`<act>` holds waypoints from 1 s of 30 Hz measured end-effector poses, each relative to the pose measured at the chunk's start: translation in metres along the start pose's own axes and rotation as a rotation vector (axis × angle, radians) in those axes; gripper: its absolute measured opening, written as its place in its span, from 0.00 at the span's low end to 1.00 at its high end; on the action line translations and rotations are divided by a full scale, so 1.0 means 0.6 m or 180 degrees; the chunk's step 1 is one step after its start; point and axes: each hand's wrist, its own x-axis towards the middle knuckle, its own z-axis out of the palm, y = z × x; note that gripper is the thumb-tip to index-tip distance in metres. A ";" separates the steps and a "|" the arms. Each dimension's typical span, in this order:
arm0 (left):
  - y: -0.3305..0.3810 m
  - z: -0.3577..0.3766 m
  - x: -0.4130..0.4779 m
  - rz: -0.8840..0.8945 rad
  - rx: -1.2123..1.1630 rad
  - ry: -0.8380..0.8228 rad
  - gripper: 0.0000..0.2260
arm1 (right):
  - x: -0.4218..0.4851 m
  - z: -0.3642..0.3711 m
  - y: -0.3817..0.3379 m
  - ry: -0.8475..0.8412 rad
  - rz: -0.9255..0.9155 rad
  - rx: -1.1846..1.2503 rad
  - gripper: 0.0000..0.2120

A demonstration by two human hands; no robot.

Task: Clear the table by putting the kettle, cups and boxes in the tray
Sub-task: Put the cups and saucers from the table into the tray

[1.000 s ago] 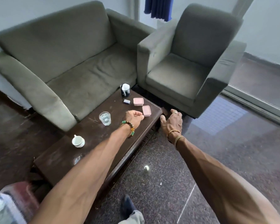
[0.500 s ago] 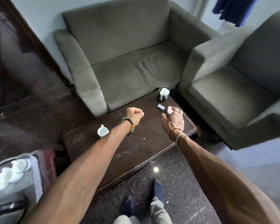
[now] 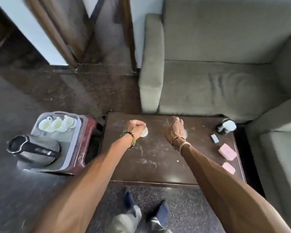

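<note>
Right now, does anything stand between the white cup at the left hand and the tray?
Nothing visible does. The left hand is at the white cup, and the table top leftward to the tray is bare. In the tray, a gap shows between three cups and the kettle.

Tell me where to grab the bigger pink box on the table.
Best to come from straight above and pinch the bigger pink box across its two long edges. It lies flat and low on the table, so the sides offer little hold, and its narrow width should suit a thumb-and-finger pinch. The smaller pink box lies apart from it.
</note>
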 end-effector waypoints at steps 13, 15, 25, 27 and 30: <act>-0.140 -0.143 0.117 -0.0557 -0.0153 -0.0022 0.06 | 0.006 0.200 -0.071 -0.0735 0.0288 -0.0294 0.23; -0.140 -0.149 0.137 -0.0558 -0.0146 -0.0061 0.06 | 0.022 0.208 -0.083 -0.0643 0.0314 -0.0288 0.24; -0.174 -0.091 0.225 -0.0745 -0.0355 -0.0105 0.07 | 0.112 0.254 -0.044 -0.0609 0.0725 -0.0273 0.21; -0.202 -0.064 0.250 -0.0859 -0.0402 -0.0023 0.07 | 0.133 0.283 -0.015 -0.0712 0.0848 -0.0203 0.19; -0.241 -0.023 0.290 -0.1026 -0.0428 -0.0042 0.10 | 0.162 0.321 0.027 -0.0834 0.0874 -0.0226 0.20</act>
